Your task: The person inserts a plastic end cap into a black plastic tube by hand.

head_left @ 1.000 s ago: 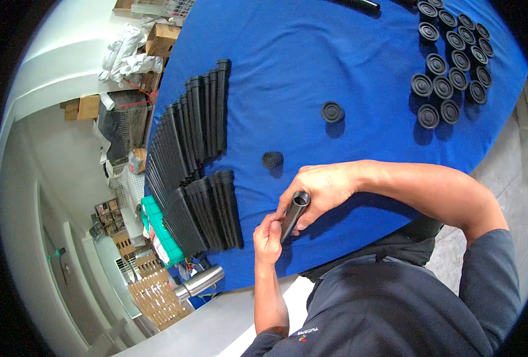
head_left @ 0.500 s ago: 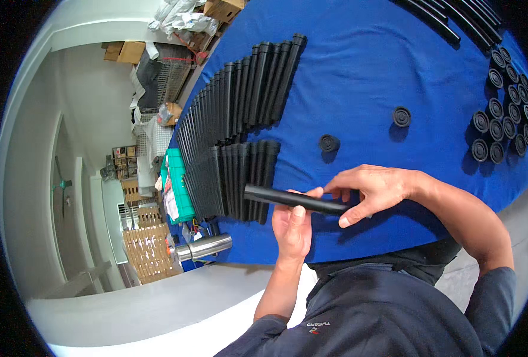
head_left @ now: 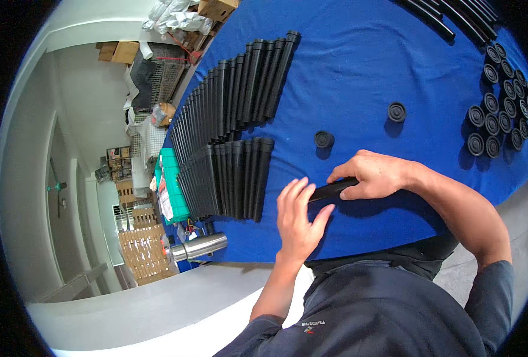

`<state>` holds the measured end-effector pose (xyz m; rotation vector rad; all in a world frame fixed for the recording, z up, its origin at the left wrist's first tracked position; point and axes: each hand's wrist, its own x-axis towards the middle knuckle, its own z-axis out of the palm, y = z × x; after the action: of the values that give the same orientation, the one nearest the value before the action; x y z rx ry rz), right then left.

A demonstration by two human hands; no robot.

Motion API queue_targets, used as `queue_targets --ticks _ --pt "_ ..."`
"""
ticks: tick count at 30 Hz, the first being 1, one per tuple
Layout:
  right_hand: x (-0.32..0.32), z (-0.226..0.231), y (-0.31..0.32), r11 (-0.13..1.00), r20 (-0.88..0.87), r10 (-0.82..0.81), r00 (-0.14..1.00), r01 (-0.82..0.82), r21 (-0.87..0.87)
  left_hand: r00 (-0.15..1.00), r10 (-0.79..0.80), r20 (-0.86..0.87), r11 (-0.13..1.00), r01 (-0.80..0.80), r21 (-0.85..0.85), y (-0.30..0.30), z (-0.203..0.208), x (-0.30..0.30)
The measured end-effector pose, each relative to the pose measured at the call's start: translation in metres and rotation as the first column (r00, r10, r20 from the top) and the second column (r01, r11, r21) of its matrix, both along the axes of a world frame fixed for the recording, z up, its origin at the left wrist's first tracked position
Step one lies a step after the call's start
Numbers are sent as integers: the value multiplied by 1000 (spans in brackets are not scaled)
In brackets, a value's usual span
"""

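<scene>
My right hand (head_left: 378, 177) is closed around a black tube (head_left: 329, 190), which lies level just above the blue cloth near the front edge of the table. At the tube's left end is my left hand (head_left: 296, 223), its fingers stretched out and its thumb apart. That end is partly hidden by the fingers, so I cannot tell how firmly the palm touches it. Beyond the hands stand two round black caps, one nearer (head_left: 323, 140) and one farther to the right (head_left: 397, 112).
Two rows of capped black tubes, a far row (head_left: 264, 77) and a near row (head_left: 238, 178), lie left. Several black caps (head_left: 492, 124) cluster right, below more tubes (head_left: 424, 18). A green crate (head_left: 177, 190) and a steel cylinder (head_left: 206, 245) sit at the left edge.
My left hand has let go of the tube's middle and opened at its left end. The tube has shifted right, and my right hand has closed around it.
</scene>
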<state>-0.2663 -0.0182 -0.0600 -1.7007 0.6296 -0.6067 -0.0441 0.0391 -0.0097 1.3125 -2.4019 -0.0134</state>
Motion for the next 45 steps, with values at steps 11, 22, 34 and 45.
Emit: queue_targets --ticks 11,22,34,45 --pt "2 -1 1 978 288 140 947 -178 111 957 134 -256 889 -2 458 -9 -8 16" --pt "7 -8 -2 900 381 296 876 -389 194 946 76 -316 619 203 759 -12 13 35" --pt "8 -7 -1 884 380 304 874 -407 229 855 354 -380 485 179 856 -7 -3 38" --pt "7 -6 -2 856 419 323 849 -451 253 903 122 -412 498 304 812 -16 6 40"
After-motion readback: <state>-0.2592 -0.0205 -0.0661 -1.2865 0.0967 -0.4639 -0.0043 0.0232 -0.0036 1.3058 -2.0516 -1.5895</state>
